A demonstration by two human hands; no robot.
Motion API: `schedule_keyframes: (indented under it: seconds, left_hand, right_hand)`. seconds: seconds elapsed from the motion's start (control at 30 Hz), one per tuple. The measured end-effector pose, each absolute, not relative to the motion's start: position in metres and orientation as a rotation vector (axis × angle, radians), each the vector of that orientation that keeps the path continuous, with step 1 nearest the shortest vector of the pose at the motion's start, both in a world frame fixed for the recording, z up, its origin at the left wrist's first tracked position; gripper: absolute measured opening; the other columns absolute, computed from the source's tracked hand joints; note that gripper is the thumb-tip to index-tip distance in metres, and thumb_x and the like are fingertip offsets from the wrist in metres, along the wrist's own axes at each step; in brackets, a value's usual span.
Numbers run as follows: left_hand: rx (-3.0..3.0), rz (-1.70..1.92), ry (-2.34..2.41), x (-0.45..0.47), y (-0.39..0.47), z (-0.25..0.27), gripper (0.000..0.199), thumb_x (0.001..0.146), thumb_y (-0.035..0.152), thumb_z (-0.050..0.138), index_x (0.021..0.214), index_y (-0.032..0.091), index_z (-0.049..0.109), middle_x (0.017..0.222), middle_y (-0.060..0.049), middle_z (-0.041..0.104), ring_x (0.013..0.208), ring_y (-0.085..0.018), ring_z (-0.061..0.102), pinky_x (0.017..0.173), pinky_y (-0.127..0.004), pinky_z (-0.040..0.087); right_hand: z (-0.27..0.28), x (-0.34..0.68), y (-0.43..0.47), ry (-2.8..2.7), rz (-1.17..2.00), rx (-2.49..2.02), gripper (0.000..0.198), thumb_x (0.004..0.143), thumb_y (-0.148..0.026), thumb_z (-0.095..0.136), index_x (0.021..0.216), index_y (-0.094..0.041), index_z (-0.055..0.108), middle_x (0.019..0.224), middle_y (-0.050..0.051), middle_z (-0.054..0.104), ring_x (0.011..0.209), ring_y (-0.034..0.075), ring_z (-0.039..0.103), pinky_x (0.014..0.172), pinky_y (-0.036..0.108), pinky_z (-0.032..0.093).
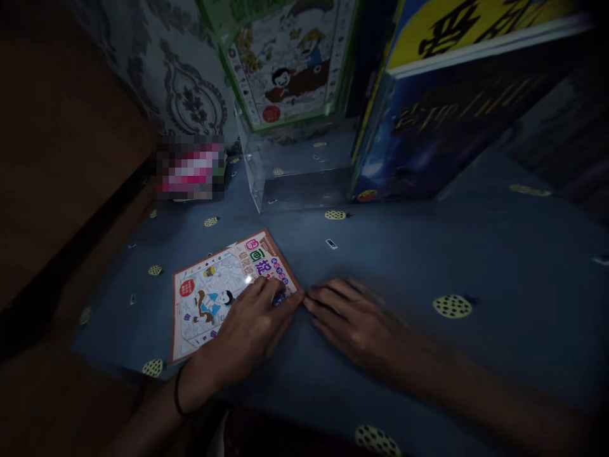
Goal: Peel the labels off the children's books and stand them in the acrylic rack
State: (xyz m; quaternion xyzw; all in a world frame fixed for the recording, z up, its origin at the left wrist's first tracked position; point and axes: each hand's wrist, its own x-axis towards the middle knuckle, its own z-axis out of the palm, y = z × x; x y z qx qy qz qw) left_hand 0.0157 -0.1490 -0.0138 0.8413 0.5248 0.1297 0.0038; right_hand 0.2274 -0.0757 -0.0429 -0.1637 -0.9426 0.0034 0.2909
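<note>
A thin picture book (204, 279) with a brown-edged cover and colourful Chinese lettering lies on the blue patterned tablecloth. My left hand (254, 314), a black band at its wrist, rests over the book's near right part. Its fingers are bent, and its thumb reaches to the right corner of the cover. At that same corner are the fingertips of my right hand (352, 314), touching or nearly touching my left thumb. The right hand's fingers are stretched out, close together and low over the cloth, with nothing visible in them.
Behind the hands, a clear plastic stand (304, 187) supports a green-bordered picture book (290, 70) and dark blue books (428, 133). A pink, pixelated item (193, 171) sits at the back left. Brown wood (61, 127) borders the table's left side.
</note>
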Motion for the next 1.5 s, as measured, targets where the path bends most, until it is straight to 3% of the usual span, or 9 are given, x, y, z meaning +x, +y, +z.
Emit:
schedule_keyframes:
  seconds: [0.2, 0.37, 0.6, 0.83, 0.97, 1.13, 1.27, 1.37, 1.5]
  left_hand:
    - [2.661, 0.141, 1.598, 0.017, -0.150, -0.003, 0.041, 0.102, 0.025, 0.048, 0.143, 0.020, 0.051, 0.115, -0.010, 0.061, 0.108, -0.027, 0.055, 0.094, -0.044, 0.053]
    - [2.733, -0.142, 1.535, 0.023, -0.148, 0.011, 0.049, 0.094, 0.015, 0.055, 0.142, 0.009, 0.048, 0.119, -0.014, 0.061, 0.111, -0.029, 0.057, 0.099, -0.044, 0.050]
    - [2.663, 0.059, 1.623, 0.017, -0.152, -0.001, 0.032, 0.102, 0.022, 0.048, 0.133, 0.021, 0.053, 0.116, -0.008, 0.060, 0.110, -0.025, 0.056, 0.097, -0.043, 0.051]
    - [2.614, 0.225, 1.500, 0.006, -0.165, 0.004, 0.036, 0.098, 0.032, 0.059, 0.133, 0.022, 0.058, 0.121, -0.008, 0.061, 0.117, -0.026, 0.056, 0.105, -0.043, 0.048]
    - [2.478, 0.451, 1.384, -0.027, -0.155, 0.010, 0.029, 0.102, 0.027, 0.052, 0.129, 0.022, 0.062, 0.130, -0.008, 0.063, 0.122, -0.019, 0.059, 0.106, -0.034, 0.049]
    - [2.371, 0.456, 1.977, -0.081, -0.139, -0.002, 0.034, 0.103, 0.028, 0.049, 0.135, 0.024, 0.059, 0.138, -0.013, 0.060, 0.124, -0.027, 0.059, 0.102, -0.052, 0.051]
    - [2.326, 0.347, 1.976, -0.100, -0.139, -0.008, 0.037, 0.105, 0.034, 0.042, 0.139, 0.027, 0.055, 0.144, -0.010, 0.056, 0.126, -0.026, 0.056, 0.102, -0.047, 0.050]
    - [2.333, 0.307, 2.010, -0.099, -0.140, -0.004, 0.035, 0.105, 0.034, 0.042, 0.134, 0.025, 0.058, 0.137, -0.011, 0.060, 0.119, -0.026, 0.059, 0.098, -0.044, 0.051]
    - [2.292, 0.105, 2.215, -0.088, -0.149, 0.002, 0.029, 0.102, 0.036, 0.048, 0.120, 0.021, 0.064, 0.116, -0.011, 0.065, 0.097, -0.026, 0.065, 0.078, -0.037, 0.055]
  right_hand:
    - [-0.035, 0.231, -0.070, -2.438, 0.239, -0.391, 0.028, 0.101, -0.014, 0.047, 0.097, -0.015, 0.074, 0.092, 0.010, 0.075, 0.089, 0.022, 0.068, 0.084, 0.041, 0.060]
    - [-0.038, 0.232, -0.067, -2.371, 0.289, -0.389, 0.033, 0.101, -0.017, 0.047, 0.127, -0.018, 0.067, 0.101, 0.009, 0.076, 0.094, 0.023, 0.071, 0.085, 0.042, 0.063]
    - [-0.049, 0.234, -0.064, -2.477, 0.283, -0.394, 0.046, 0.102, -0.028, 0.049, 0.147, -0.019, 0.049, 0.123, 0.013, 0.073, 0.114, 0.023, 0.069, 0.092, 0.043, 0.063]
    - [-0.046, 0.232, -0.062, -2.492, 0.230, -0.319, 0.044, 0.101, -0.027, 0.049, 0.145, -0.022, 0.053, 0.120, 0.012, 0.074, 0.110, 0.023, 0.071, 0.088, 0.040, 0.065]
    - [-0.045, 0.229, -0.062, -2.539, 0.130, -0.274, 0.043, 0.102, -0.027, 0.049, 0.144, -0.024, 0.056, 0.119, 0.009, 0.076, 0.108, 0.024, 0.072, 0.088, 0.043, 0.064]
    - [-0.043, 0.226, -0.070, -2.617, -0.002, -0.319, 0.037, 0.105, -0.028, 0.042, 0.134, -0.021, 0.064, 0.116, 0.009, 0.076, 0.105, 0.024, 0.070, 0.087, 0.044, 0.060]
    - [-0.042, 0.225, -0.080, -2.664, -0.169, -0.428, 0.038, 0.107, -0.026, 0.035, 0.124, -0.016, 0.068, 0.108, 0.011, 0.075, 0.099, 0.024, 0.068, 0.085, 0.042, 0.057]
    - [-0.040, 0.223, -0.077, -2.685, -0.279, -0.485, 0.040, 0.107, -0.027, 0.034, 0.125, -0.013, 0.066, 0.104, 0.012, 0.073, 0.094, 0.025, 0.066, 0.081, 0.042, 0.055]
    - [-0.035, 0.209, -0.048, -2.749, -0.275, -0.566, 0.040, 0.105, -0.035, 0.043, 0.128, -0.010, 0.065, 0.103, 0.013, 0.069, 0.094, 0.027, 0.062, 0.082, 0.043, 0.052]
